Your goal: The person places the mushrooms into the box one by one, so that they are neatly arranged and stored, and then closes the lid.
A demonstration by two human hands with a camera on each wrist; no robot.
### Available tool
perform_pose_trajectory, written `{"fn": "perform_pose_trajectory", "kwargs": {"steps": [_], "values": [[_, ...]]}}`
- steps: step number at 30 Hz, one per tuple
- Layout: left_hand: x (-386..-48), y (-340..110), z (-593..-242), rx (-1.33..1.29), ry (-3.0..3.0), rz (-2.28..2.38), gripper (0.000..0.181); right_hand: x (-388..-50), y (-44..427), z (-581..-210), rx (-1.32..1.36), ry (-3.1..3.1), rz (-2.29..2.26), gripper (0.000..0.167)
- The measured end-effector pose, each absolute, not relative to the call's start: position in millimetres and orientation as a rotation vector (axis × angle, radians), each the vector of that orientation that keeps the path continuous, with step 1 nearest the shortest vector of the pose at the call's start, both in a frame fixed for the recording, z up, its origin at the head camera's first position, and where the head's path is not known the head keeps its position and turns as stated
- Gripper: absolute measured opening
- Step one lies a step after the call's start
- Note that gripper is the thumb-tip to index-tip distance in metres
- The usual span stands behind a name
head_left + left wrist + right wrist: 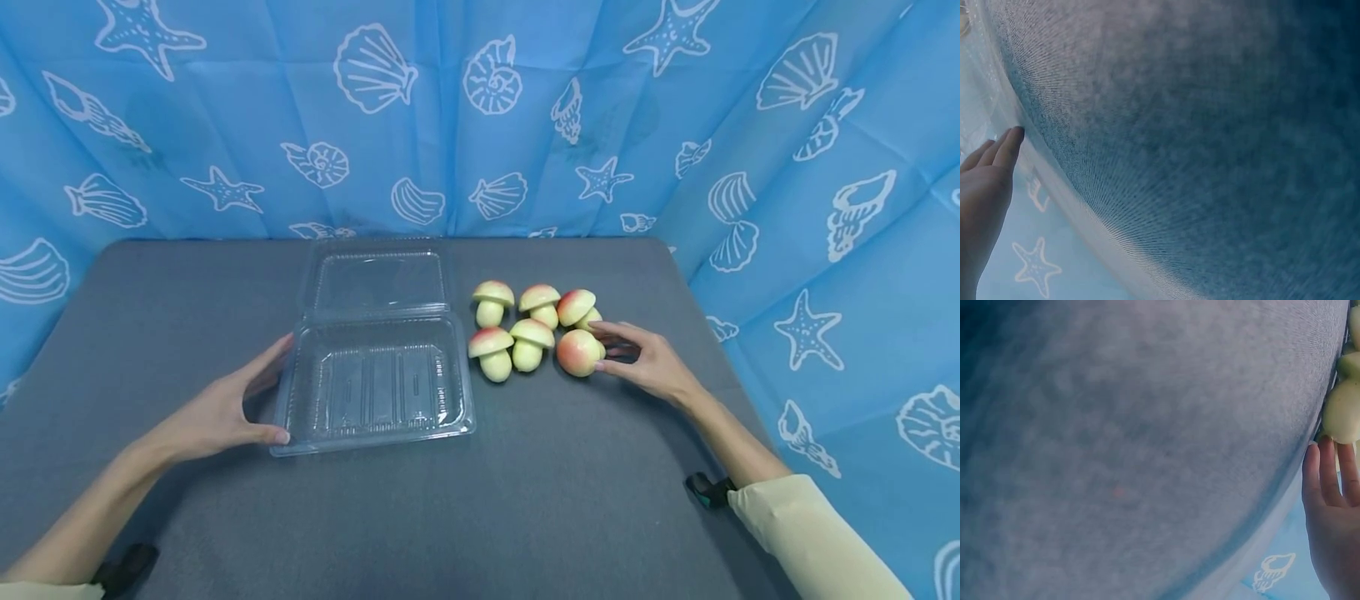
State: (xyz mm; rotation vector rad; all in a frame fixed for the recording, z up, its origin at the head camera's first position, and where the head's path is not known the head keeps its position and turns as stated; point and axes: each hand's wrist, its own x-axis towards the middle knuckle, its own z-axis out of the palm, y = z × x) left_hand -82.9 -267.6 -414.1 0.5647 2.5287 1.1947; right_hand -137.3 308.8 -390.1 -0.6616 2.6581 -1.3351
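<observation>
A clear plastic clamshell box [468, 417] lies with its lid [378, 279] folded back on the grey table. My left hand [213, 417] is at its left side, thumb against the near left corner and fingers spread along the edge. Several toy mushrooms with pale stems and red-tinged caps are grouped right of the box. My right hand [648, 362] is at the nearest right one, a tipped mushroom [577, 353], thumb and fingertips touching it at its stem side. In the right wrist view the fingers [1330, 481] look straight, tips at a pale mushroom [1342, 412].
The other mushrooms, such as one toy mushroom [491, 354] at the near left, stand or lean close together. A blue curtain [450, 125] with white shells and starfish hangs behind the table [480, 517] and along its right side. Dark straps [708, 490] are on both wrists.
</observation>
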Motion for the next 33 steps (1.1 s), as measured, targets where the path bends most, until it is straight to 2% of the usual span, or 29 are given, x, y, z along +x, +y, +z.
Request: {"fn": "perform_pose_trajectory", "kwargs": {"steps": [16,25,33], "values": [[-89.2,-267.8,-411.2,0.619,2.52,1.159,0.12,-141.3,300.0,-389.4,-0.715,2.733,-1.175,0.055],[-89.5,-265.4,-410.7,0.591,2.523,1.121,0.119,-155.5,313.2,-415.3,-0.763,2.734,-1.142,0.06],[-88.8,-264.9,-410.8,0.687,2.51,1.183,0.118,-157.3,318.1,-417.2,-0.72,2.745,-1.129,0.059]]}}
